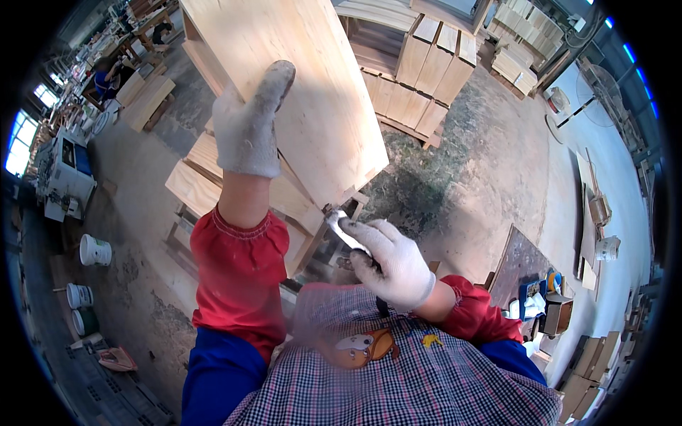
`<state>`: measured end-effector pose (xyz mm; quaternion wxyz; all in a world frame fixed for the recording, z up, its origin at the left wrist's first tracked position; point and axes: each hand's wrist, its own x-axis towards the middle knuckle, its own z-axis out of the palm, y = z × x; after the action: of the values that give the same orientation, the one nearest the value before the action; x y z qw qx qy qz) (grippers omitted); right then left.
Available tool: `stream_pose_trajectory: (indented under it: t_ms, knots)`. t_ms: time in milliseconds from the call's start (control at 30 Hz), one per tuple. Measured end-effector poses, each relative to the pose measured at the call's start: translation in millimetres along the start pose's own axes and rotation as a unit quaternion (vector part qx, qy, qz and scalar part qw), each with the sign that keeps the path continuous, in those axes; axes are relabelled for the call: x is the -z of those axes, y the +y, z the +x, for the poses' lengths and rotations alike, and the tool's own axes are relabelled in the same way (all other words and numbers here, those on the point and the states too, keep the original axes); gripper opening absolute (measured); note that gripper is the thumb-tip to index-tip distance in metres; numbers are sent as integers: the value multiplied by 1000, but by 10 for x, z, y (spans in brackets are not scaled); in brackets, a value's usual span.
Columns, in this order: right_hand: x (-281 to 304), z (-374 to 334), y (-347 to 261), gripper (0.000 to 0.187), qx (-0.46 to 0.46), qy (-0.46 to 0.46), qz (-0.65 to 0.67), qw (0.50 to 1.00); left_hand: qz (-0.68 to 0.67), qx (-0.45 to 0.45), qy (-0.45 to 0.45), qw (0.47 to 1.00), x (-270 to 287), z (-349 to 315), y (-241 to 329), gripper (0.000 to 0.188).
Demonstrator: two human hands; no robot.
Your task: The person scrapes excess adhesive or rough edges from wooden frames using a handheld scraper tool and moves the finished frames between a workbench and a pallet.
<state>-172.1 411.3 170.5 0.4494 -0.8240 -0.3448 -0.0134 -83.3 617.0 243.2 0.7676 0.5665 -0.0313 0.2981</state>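
Observation:
My left hand (249, 131), in a white work glove, is closed on the long edge of a pale wooden box (320, 92). Its thumb lies across the broad face; the other fingers are hidden. My right hand (394, 266), also gloved, grips a slim pale hand tool (346, 233) whose dark end is at the box's near corner. Whether that end touches the wood, and the tool's exact kind, I cannot tell. Beneath the box are more wooden boxes (195, 190).
Stacked wooden boxes (433, 64) stand ahead to the right. A dark board (522, 259) with tools and containers is at my right. White buckets (94, 250) and a machine (71, 170) stand left. Far left, a person (106, 79) in blue sits near wood pieces. A fan (597, 85) stands far right.

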Motion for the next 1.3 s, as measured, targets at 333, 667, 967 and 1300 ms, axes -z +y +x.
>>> stream_pose_trajectory:
  t_ms: [333,667,967,1300]
  knots:
    - [-130,-21,205,38,40,50,4,998,-4,11,9,1000,-38,7,12,35]
    - [-191,62,388,35,71,80,20,994,-13,24,28,999,-57,24,73,30]
    - [24,107,275,36,130,37,-32,990,-25,20,33,999,-48,25,93,28]
    - [588,352,183,45,131,-89,-214,964,-21,15,18,1000,-20,10,121,29]
